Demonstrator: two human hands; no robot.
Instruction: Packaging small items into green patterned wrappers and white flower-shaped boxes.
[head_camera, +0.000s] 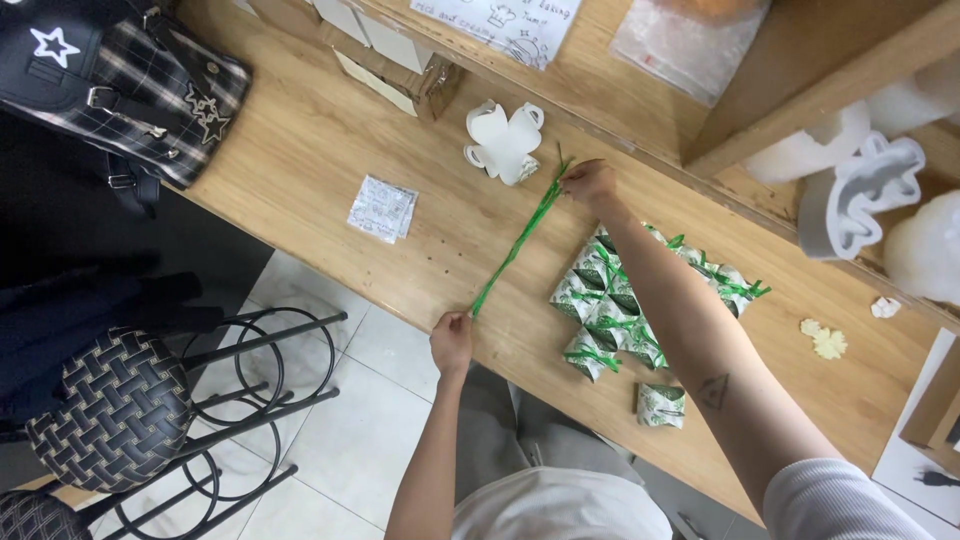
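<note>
Work in hand: a length of green ribbon (520, 240) held taut and straight above a wooden worktable (300, 150), running diagonally from the table's near edge toward the far shelf. Left hand (452, 340), at the near edge of the table, fingers closed in a pinch on the ribbon's lower end. Right hand (592, 183), arm reaching across the table, fingers closed in a pinch on the upper end, where short strands fan out past the fingertips. Finished stock, by appearance: a cluster of small green-and-white patterned gift boxes (605, 310), folded shut and tied with green ribbon bows, packed touching one another just right of the stretched ribbon and partly hidden under the right forearm. One further patterned box (661, 405) sits apart, nearer the table's front edge; whether it carries a bow cannot be told. Outstanding, by appearance: one unfolded white box blank (503, 142) lying open just beyond the ribbon's upper end, not yet closed or tied. Judged state of progress: well along, most boxes tied, at least one still to assemble. Also present: a small flat silvery packet (382, 209) on the table, well left of the ribbon; a black stool with woven seat (110, 405) on the tiled floor.
</note>
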